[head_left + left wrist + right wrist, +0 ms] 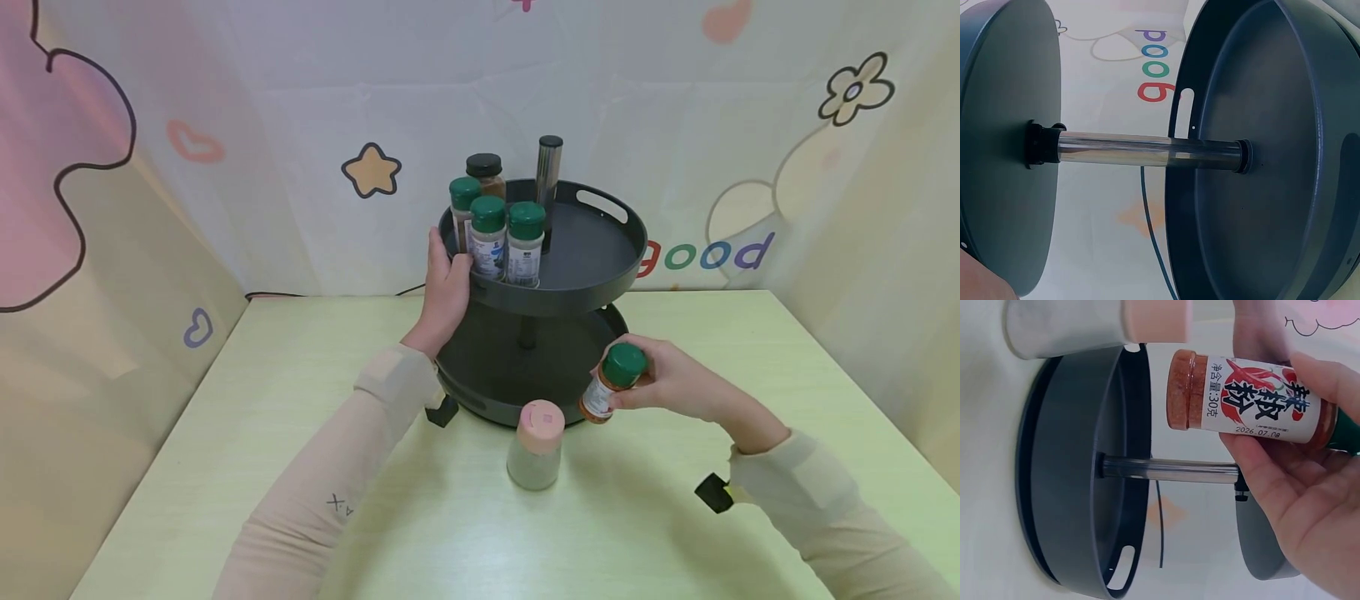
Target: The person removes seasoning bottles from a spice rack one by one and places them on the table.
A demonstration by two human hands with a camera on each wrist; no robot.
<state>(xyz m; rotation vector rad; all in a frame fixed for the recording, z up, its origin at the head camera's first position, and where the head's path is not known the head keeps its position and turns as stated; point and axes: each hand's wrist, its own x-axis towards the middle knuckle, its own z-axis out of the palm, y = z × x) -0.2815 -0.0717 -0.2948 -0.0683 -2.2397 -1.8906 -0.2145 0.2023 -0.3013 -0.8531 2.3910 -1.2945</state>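
Note:
My left hand [447,287] grips the left rim of the upper tray [592,293] of a black two-tier turntable, thumb over the rim beside the green-capped spice jars. In my right hand [678,379] is a green-capped jar of red chili powder [1260,400], tilted, its label facing the right wrist camera. It is held at the front right of the lower tray [517,367], overlapping its rim in the head view. Close by on the table stands a shaker [536,467] with a pink lid. Only a sliver of my left hand shows in the left wrist view.
Green-capped jars [524,258] and a black-capped jar [484,171] stand at the left of the upper tray, around the turntable's metal post [550,162]. A patterned curtain [300,167] hangs behind the pale green table [262,400].

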